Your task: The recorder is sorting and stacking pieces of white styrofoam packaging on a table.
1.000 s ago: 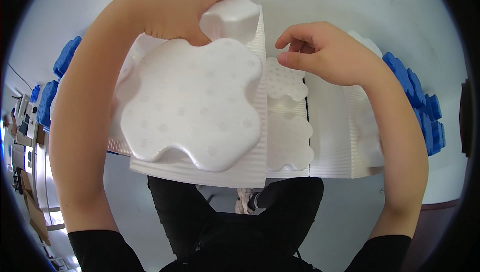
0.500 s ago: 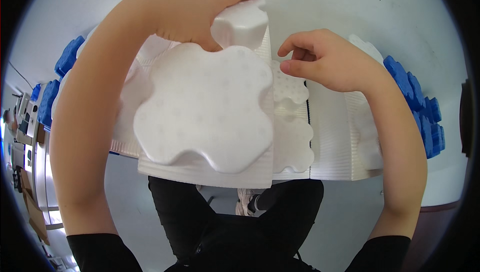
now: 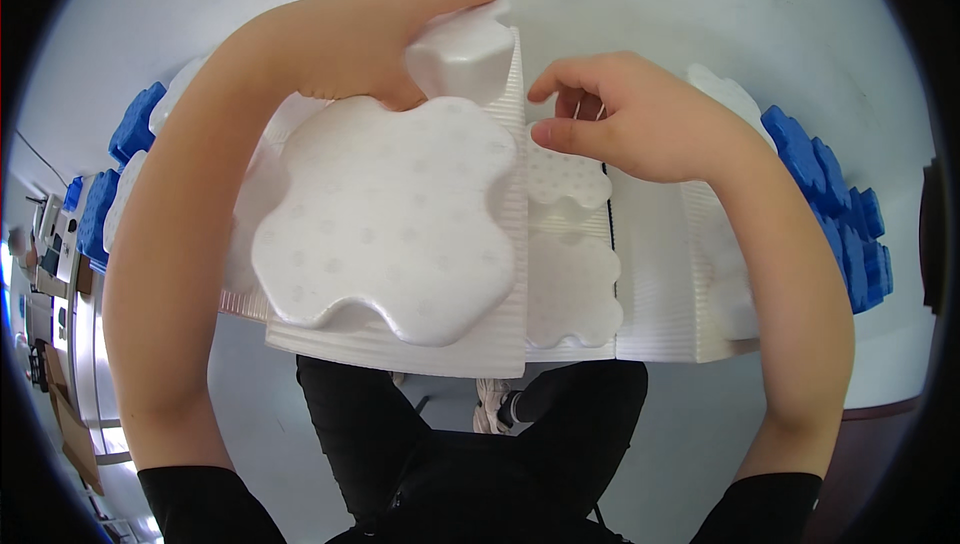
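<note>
A person's left hand [image 3: 385, 39] spreads around the left side of a far white block [image 3: 465, 54], thumb and index finger touching it; how firmly it grips cannot be told. The right hand [image 3: 620, 124], empty and loosely curled with thumb and fingertips apart, hangs over a spotted white block [image 3: 565, 179]. A large scalloped white block [image 3: 390, 229] rests on a ribbed white sheet [image 3: 450, 359], just on the near side of the far block. Half a second earlier, both blocks, the sheet and the two hands were slightly farther right; more of the spotted block now shows. The left forearm [image 3: 165, 294] hides part of the white pieces at left, while the fingers' far ends are lost behind the left hand. Blue pieces [image 3: 855, 244] at right are partly covered by the right forearm [image 3: 790, 294].
</note>
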`<state>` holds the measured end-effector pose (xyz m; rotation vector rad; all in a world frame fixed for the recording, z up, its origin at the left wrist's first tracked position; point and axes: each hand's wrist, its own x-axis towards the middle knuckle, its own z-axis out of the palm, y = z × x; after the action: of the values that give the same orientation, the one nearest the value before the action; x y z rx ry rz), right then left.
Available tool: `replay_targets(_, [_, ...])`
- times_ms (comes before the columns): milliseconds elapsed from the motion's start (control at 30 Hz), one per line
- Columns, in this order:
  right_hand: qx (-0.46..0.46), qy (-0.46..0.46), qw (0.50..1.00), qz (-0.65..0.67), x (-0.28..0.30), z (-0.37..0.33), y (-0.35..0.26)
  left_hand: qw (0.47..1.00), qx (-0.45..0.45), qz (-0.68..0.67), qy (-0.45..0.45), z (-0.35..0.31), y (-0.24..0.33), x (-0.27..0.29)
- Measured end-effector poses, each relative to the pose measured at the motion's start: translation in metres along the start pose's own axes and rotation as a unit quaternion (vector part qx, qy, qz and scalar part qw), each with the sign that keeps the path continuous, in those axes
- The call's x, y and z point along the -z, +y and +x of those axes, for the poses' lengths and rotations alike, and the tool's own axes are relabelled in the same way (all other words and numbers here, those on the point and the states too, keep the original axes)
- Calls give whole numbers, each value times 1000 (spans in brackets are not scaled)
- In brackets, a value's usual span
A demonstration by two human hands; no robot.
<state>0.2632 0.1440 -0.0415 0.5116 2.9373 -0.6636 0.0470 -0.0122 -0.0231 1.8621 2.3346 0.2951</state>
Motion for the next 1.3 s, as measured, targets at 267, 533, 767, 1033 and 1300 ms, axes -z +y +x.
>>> replay_targets(267, [142,235,962,11,-30,-4,-6,999,-11,-12,-31,4,-17,13])
replay_targets(533, [323,123,937,41,-38,-26,-49,998,31,-6,-62,-1,-22,19])
replay_targets(767, [332,127,933,54,-42,-21,-45,991,2,-125,-43,0,-20,18])
replay_targets(1033, [321,140,934,64,-38,-19,-42,992,-21,-121,2,3,-22,17])
replay_targets(1300, [354,167,918,56,-39,-18,-40,988,-4,-154,-7,0,-18,19])
